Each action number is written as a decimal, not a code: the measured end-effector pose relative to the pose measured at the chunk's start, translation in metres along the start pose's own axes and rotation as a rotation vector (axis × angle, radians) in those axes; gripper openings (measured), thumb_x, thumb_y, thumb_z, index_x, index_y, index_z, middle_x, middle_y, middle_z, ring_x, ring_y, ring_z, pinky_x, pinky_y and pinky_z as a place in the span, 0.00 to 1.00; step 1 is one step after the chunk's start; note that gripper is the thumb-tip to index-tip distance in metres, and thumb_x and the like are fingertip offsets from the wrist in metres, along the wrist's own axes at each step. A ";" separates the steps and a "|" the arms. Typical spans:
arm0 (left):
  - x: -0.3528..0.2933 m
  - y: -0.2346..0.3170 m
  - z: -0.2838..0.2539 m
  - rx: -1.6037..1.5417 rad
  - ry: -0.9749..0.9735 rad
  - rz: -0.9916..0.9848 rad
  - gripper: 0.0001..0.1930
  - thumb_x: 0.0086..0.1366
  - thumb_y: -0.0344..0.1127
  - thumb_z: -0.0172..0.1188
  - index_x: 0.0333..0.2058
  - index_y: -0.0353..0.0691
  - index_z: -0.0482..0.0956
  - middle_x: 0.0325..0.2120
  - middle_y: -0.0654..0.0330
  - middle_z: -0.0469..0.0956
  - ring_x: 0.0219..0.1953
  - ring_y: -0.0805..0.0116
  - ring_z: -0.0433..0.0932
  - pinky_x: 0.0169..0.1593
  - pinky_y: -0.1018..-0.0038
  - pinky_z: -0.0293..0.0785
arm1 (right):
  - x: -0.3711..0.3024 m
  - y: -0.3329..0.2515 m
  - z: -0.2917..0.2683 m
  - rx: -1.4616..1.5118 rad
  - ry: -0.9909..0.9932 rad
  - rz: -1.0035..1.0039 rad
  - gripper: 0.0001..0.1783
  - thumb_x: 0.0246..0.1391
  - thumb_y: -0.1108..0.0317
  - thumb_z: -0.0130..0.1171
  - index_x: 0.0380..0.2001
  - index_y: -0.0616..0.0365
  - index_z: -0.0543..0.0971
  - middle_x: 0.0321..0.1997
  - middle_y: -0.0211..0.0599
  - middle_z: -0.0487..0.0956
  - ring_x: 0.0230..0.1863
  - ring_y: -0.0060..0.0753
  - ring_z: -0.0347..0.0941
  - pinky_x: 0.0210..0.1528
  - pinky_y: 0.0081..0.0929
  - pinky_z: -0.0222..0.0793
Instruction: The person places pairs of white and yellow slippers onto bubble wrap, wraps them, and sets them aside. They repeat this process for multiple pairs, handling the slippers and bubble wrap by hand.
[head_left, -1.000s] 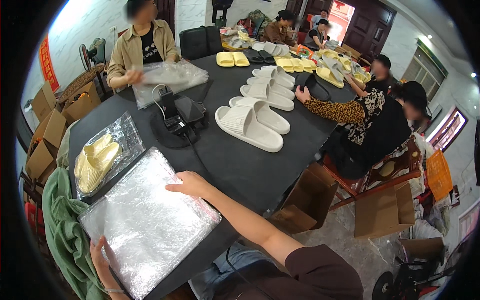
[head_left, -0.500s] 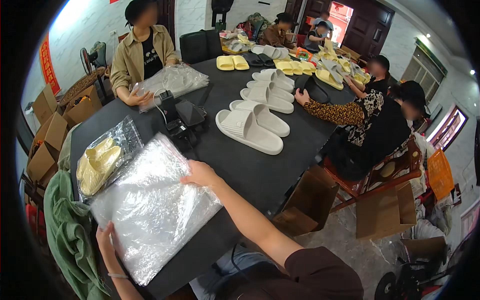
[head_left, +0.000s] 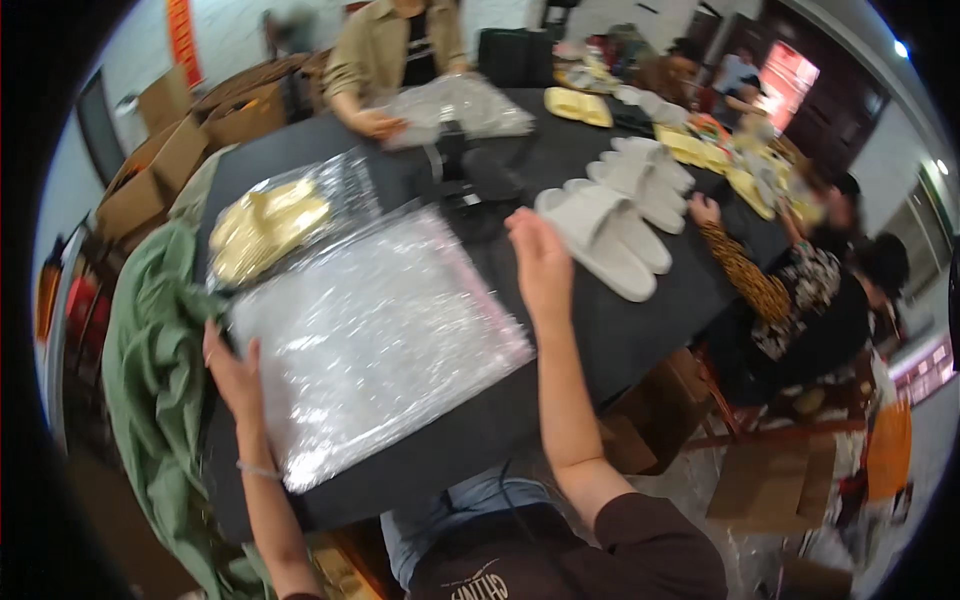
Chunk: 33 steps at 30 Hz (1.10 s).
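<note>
Settled flatter on the black surface point(head_left: 620, 345), the clear plastic bags point(head_left: 380, 330) lie before you, bagged yellow slippers point(head_left: 268, 228) just beyond them, grey slippers point(head_left: 590, 235) to the right. Your left hand point(head_left: 233, 375) spreads open at their left edge, contact unclear; your right hand point(head_left: 541, 265), lifted away, is loosely open and empty near the grey slippers.

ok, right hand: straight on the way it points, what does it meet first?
Probably the black device; depth is unclear, so the right hand might pass over it or just right of it.
</note>
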<state>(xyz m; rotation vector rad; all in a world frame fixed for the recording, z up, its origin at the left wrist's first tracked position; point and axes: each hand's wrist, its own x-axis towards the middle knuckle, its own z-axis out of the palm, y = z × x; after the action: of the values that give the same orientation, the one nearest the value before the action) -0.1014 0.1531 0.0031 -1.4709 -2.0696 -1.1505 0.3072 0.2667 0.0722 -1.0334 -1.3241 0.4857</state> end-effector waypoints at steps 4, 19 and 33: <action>0.000 0.033 -0.018 -0.078 -0.066 0.209 0.22 0.57 0.29 0.60 0.52 0.37 0.71 0.51 0.50 0.71 0.58 0.52 0.65 0.60 0.64 0.59 | -0.007 -0.075 0.046 0.086 -0.070 -0.259 0.09 0.57 0.71 0.53 0.40 0.61 0.77 0.41 0.38 0.78 0.40 0.32 0.74 0.43 0.26 0.68; -0.021 0.024 0.009 0.261 -0.712 0.105 0.29 0.68 0.47 0.40 0.63 0.38 0.55 0.64 0.49 0.51 0.68 0.56 0.46 0.66 0.59 0.43 | -0.066 0.069 0.136 -0.581 -0.558 -0.244 0.22 0.58 0.56 0.46 0.51 0.58 0.71 0.60 0.41 0.67 0.62 0.43 0.59 0.63 0.49 0.48; -0.018 0.031 0.008 0.302 -0.742 0.122 0.29 0.69 0.49 0.37 0.63 0.39 0.54 0.66 0.53 0.49 0.68 0.58 0.44 0.67 0.60 0.40 | -0.044 0.012 0.110 -0.277 -0.214 -0.394 0.13 0.54 0.64 0.52 0.41 0.57 0.76 0.49 0.43 0.73 0.53 0.42 0.67 0.57 0.39 0.58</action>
<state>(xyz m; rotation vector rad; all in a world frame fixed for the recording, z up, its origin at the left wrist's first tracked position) -0.0648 0.1520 -0.0016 -2.0181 -2.4025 -0.2143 0.1966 0.2745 0.0284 -0.9285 -1.7754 0.1171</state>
